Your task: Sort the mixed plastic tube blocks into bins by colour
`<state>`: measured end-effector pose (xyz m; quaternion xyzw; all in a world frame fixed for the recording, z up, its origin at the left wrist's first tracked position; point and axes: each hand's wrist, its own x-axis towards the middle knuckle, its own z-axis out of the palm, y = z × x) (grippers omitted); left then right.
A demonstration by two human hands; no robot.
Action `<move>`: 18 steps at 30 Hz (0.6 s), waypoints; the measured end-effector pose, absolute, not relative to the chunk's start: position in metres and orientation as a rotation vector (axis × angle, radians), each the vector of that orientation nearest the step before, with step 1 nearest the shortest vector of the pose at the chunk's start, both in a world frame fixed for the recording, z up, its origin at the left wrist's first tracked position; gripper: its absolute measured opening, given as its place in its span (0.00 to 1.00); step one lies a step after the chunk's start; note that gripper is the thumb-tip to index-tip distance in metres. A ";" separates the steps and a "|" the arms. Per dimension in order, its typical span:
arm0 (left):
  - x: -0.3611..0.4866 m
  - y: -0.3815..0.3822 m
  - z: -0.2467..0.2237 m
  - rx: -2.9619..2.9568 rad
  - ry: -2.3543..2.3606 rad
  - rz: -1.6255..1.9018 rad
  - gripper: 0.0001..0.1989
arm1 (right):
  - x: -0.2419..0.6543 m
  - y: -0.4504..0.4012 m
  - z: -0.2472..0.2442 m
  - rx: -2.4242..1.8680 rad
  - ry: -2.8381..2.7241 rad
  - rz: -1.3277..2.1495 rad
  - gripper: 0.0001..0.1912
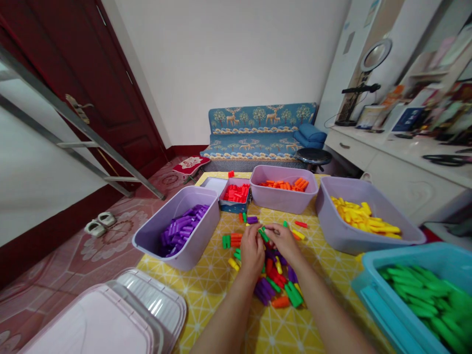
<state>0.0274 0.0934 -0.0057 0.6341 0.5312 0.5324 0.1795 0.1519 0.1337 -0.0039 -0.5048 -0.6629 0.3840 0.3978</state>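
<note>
My left hand (252, 248) and my right hand (284, 241) meet over the middle of the table, fingers pinched together. Between their fingertips is a small green plastic block (263, 234). Below and around them lies a mixed pile of loose plastic blocks, among them a purple block (264, 290), a green block (293, 294), an orange block (280, 302) and a yellow block (279, 266). Left of my left hand is a row of orange blocks (236, 239) with a green one at its end. My hands and forearms hide part of the pile.
Around the yellow patterned cloth (210, 295) stand a bin of purple blocks (212, 221), a tin of red ones (236, 206), a bin of orange (283, 200), a bin of yellow (332, 231) and a turquoise bin of green (391, 309). Lids (88, 324) lie front left.
</note>
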 end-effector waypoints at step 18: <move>0.029 0.088 -0.001 1.828 1.432 1.500 0.09 | 0.175 0.084 0.025 -1.271 -1.593 0.685 0.08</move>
